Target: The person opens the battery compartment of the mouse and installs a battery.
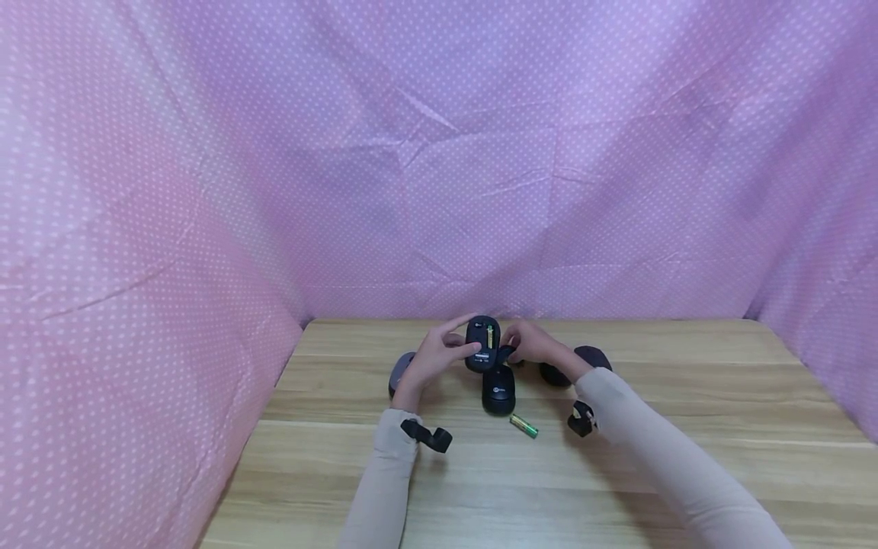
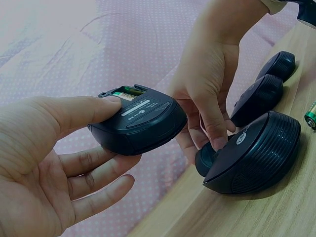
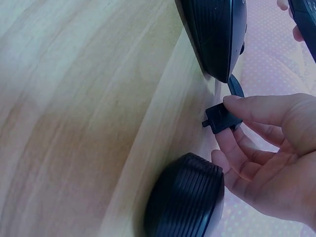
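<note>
My left hand holds a black computer mouse raised with its underside showing, thumb on top and fingers beneath. In its uncovered battery compartment lies a green and gold battery. My right hand pinches a small black battery cover with a tab, between thumb and fingers, just above the table. Right beside that hand, another black mouse stands on the table, logo visible. A dark curved piece sits behind the cover, partly hidden. A loose green and gold battery lies nearer the front.
On the wooden table, a grey mouse sits beside my left wrist, partly hidden. Two dark mice stand by my right forearm. Pink dotted cloth hangs behind and at both sides.
</note>
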The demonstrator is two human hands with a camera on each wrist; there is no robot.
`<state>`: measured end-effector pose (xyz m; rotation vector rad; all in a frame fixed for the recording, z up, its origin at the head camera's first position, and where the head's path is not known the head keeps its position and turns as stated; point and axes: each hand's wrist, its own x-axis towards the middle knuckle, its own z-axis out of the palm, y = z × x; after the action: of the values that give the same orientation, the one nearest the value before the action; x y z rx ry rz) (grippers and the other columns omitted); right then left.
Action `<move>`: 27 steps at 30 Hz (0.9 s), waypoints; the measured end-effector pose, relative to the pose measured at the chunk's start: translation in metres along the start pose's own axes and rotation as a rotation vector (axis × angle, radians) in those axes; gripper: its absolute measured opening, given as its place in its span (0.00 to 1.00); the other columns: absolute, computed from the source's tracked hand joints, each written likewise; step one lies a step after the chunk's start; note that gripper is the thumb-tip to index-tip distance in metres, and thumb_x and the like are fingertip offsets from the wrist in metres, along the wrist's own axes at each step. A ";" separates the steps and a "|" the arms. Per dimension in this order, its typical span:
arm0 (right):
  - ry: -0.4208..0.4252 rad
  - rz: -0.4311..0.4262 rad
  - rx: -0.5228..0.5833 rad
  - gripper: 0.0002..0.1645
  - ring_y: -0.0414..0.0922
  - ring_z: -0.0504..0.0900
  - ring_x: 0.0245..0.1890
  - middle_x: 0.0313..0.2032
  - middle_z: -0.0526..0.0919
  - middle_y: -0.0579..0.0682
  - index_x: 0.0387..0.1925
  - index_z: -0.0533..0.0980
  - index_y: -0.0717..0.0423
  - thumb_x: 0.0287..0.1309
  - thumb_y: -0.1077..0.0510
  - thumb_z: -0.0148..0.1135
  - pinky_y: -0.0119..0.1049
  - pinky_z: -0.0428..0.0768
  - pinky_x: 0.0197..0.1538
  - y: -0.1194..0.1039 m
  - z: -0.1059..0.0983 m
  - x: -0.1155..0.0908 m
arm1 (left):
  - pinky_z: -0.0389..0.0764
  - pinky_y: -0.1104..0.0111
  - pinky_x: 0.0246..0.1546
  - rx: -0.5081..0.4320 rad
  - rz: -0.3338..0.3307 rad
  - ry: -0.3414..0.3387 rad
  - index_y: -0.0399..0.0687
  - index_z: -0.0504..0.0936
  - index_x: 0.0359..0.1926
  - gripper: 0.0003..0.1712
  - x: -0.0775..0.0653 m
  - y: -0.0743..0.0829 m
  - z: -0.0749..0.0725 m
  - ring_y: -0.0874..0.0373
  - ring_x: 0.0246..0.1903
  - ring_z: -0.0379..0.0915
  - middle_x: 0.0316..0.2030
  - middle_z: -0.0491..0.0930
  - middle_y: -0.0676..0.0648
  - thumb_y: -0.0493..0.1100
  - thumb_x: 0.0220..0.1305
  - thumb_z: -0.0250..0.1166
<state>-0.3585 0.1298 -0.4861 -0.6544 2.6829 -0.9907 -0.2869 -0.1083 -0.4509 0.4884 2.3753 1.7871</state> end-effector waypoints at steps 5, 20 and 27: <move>-0.003 -0.008 0.019 0.14 0.46 0.83 0.33 0.34 0.88 0.58 0.40 0.84 0.65 0.49 0.75 0.70 0.35 0.83 0.38 0.001 -0.001 -0.002 | 0.80 0.59 0.55 0.013 -0.003 -0.001 0.57 0.73 0.72 0.33 0.000 0.001 0.000 0.51 0.49 0.84 0.47 0.87 0.35 0.40 0.67 0.69; 0.011 0.003 0.079 0.17 0.47 0.81 0.35 0.37 0.87 0.57 0.51 0.83 0.62 0.59 0.69 0.66 0.34 0.78 0.39 -0.001 -0.017 -0.012 | 0.81 0.58 0.53 0.016 0.032 0.026 0.66 0.73 0.71 0.34 0.015 -0.031 0.003 0.51 0.49 0.84 0.47 0.87 0.38 0.45 0.66 0.71; 0.051 -0.044 0.156 0.19 0.51 0.81 0.40 0.41 0.86 0.61 0.54 0.82 0.61 0.61 0.68 0.67 0.37 0.78 0.41 -0.001 -0.022 -0.017 | 0.82 0.57 0.54 0.016 0.033 0.024 0.70 0.74 0.70 0.33 0.014 -0.030 0.003 0.51 0.49 0.84 0.47 0.87 0.39 0.46 0.66 0.71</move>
<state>-0.3508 0.1499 -0.4680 -0.6665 2.6105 -1.2293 -0.3047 -0.1081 -0.4795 0.5148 2.4125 1.7991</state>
